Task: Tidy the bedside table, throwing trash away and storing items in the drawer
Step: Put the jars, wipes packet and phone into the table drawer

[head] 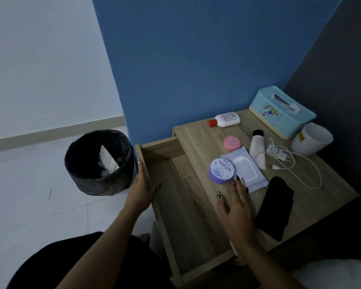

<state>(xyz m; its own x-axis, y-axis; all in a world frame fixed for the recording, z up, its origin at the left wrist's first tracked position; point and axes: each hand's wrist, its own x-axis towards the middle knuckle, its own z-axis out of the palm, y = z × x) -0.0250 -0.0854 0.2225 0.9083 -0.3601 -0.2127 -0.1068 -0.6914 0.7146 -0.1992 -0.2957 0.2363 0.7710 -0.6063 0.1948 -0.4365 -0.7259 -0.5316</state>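
The wooden bedside table (pixel 325 197) has its drawer (pixel 175 197) pulled out to the left, with nothing visible inside. My left hand (pixel 143 188) grips the drawer's front edge. My right hand (pixel 236 203) is spread over the table's near edge, fingertips touching a purple cream jar (pixel 221 171) and a pale wipes packet (pixel 246 170). On the tabletop lie a black phone (pixel 276 207), a pink round compact (pixel 232 142), a white tube (pixel 257 150), a white bottle with a red cap (pixel 225 119) and a white charger with cable (pixel 290 159).
A black bin (pixel 99 163) with trash in it stands on the tiled floor left of the drawer. A turquoise tissue box (pixel 281 111) and a white cup on its side (pixel 312 141) sit at the table's back right. A blue wall rises behind.
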